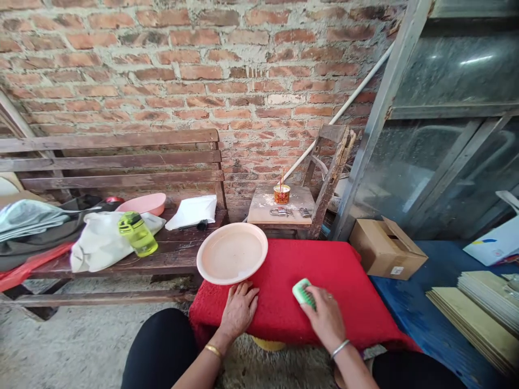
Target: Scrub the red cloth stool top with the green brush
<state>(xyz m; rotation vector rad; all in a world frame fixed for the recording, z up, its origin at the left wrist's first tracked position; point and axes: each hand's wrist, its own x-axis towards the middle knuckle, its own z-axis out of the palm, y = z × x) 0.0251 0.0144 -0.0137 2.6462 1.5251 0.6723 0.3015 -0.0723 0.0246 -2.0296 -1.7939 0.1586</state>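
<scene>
A red cloth [308, 270] covers a low surface in front of my knees. My right hand [325, 317] grips a pale green scrub brush [302, 292] over the middle of the cloth; its dark side faces my palm. Beside the near rim of a shallow pale pink basin [231, 254], my left hand [239, 309] lies on the cloth with its fingers stretched out. The basin rests at the cloth's far left corner and seems to hold a little water.
A wooden bench [178, 251] on the left bears a green bottle [140, 235], bags and clothes. Behind the cloth stands a chair [259, 208] with a tin of sticks [281, 194] and padlocks. A cardboard box [385, 251] and stacked boards [466, 319] lie on the right.
</scene>
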